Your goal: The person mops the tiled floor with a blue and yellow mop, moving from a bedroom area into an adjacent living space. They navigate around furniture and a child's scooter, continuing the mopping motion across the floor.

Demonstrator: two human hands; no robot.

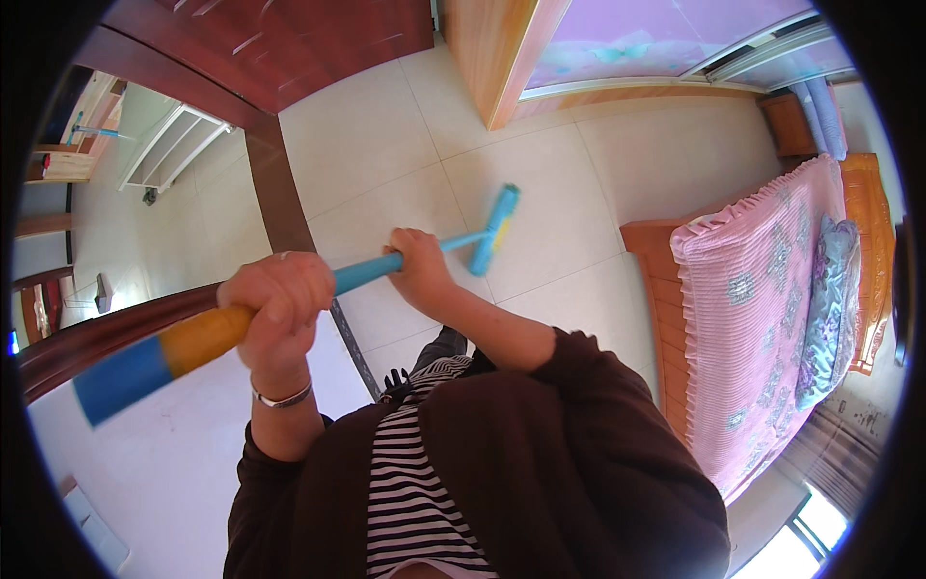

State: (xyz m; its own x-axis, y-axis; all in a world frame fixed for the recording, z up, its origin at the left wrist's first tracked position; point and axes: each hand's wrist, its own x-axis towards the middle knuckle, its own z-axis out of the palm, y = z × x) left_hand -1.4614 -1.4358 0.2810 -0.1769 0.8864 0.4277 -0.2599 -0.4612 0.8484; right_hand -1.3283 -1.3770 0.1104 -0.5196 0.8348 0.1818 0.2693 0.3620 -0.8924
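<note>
A long-handled floor mop (365,273) with a light-blue pole slants across the view in front of my body. My left hand (278,307), with a bracelet at its wrist, is wrapped around the upper pole, just below the yellow and blue grip end (170,358). Farther down, my right hand (418,264) grips the same pole. The narrow blue mop head (494,230), with a yellow patch on one side, is over the pale tiled floor (383,188). It is slightly blurred, so I cannot tell whether it touches the tiles.
On the right stands a wooden bed (655,311) with a pink ruffled quilt (745,304). A wooden wardrobe (499,65) with lilac sliding doors is ahead. At the left are a dark red door (325,43), a brown threshold strip (278,188) and a white wall (181,449).
</note>
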